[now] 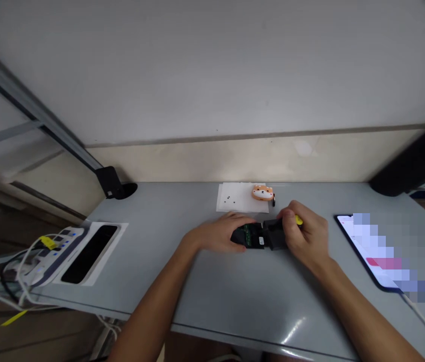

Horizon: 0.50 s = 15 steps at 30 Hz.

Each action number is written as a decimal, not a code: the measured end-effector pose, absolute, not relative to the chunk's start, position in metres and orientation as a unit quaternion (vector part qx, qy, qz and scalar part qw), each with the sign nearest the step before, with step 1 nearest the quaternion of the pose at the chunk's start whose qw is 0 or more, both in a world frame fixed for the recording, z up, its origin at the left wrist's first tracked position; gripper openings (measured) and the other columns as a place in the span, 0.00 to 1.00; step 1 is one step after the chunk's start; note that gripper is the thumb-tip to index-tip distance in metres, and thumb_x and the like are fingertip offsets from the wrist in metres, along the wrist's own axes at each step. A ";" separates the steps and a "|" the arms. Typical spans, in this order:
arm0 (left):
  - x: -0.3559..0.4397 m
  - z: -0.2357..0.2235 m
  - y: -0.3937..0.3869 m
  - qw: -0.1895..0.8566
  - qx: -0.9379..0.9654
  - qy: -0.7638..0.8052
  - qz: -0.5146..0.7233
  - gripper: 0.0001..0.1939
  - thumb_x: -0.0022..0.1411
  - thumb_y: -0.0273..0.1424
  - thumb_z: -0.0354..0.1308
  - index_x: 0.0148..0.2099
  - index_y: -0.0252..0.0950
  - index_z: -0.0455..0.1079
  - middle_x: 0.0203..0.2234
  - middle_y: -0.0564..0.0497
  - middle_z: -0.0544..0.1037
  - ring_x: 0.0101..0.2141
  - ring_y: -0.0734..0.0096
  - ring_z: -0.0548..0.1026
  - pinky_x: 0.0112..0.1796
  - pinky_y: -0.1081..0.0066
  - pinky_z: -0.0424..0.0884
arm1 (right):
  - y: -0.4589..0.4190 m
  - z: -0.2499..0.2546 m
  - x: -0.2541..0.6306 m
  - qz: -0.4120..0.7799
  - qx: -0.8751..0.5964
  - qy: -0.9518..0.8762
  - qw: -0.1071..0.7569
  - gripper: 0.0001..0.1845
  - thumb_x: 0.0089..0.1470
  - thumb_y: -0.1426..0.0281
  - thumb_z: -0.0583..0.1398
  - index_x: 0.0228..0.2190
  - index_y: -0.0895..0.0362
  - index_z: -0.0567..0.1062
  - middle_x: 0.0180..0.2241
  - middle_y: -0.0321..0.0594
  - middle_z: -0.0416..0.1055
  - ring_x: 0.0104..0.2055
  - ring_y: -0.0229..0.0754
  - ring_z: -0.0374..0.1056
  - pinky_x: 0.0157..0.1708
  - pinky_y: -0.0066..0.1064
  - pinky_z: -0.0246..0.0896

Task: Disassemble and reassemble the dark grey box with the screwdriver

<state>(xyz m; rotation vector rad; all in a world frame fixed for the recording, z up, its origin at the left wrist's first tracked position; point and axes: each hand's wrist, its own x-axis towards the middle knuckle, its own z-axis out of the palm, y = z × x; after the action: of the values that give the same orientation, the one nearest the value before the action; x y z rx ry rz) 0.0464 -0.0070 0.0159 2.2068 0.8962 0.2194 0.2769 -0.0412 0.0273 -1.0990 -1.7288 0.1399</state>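
In the middle of the desk lies an opened black electronic device (pixel 254 236), a green circuit board showing inside it. My left hand (pixel 222 234) is closed around the device's left end, thumb at the near edge and fingers at the far edge. A flat black piece (pixel 274 234) adjoins the device on its right; whether the two are joined I cannot tell. Over that piece's right side, my right hand (pixel 306 234) is curled into a fist. A yellow-ended thing (pixel 298 219) sticks out of this fist, most of it hidden by the fingers.
Behind the hands, white paper (pixel 240 201) carries several tiny dark bits and an orange animal-faced case (pixel 263 193). A lit phone (pixel 370 256) lies right, its cable trailing nearby. At left are a dark phone (pixel 90 254) and a power strip (pixel 56 256) with tangled cables.
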 end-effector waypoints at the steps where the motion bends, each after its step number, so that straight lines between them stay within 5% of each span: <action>1: 0.047 0.015 -0.007 0.364 0.859 0.349 0.086 0.36 0.59 0.35 0.67 0.68 0.46 0.65 0.66 0.47 0.71 0.66 0.49 0.67 0.66 0.52 0.62 | -0.041 0.027 0.277 0.059 -0.458 -0.721 0.516 0.19 0.65 0.66 0.53 0.21 0.52 0.66 0.17 0.32 0.61 0.19 0.36 0.57 0.21 0.30 0.50; 15: 0.049 0.018 -0.007 0.362 0.859 0.353 0.085 0.33 0.59 0.34 0.65 0.66 0.47 0.66 0.63 0.49 0.74 0.64 0.50 0.68 0.65 0.51 0.63 | -0.041 0.029 0.277 0.062 -0.440 -0.729 0.520 0.18 0.65 0.67 0.53 0.22 0.52 0.67 0.17 0.31 0.62 0.19 0.36 0.57 0.21 0.30 0.50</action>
<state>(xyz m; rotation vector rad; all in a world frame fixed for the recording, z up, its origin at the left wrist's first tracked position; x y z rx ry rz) 0.0494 -0.0075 0.0176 2.2124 0.9084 0.2194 0.2765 -0.0410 0.0288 -1.0538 -1.7486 0.1498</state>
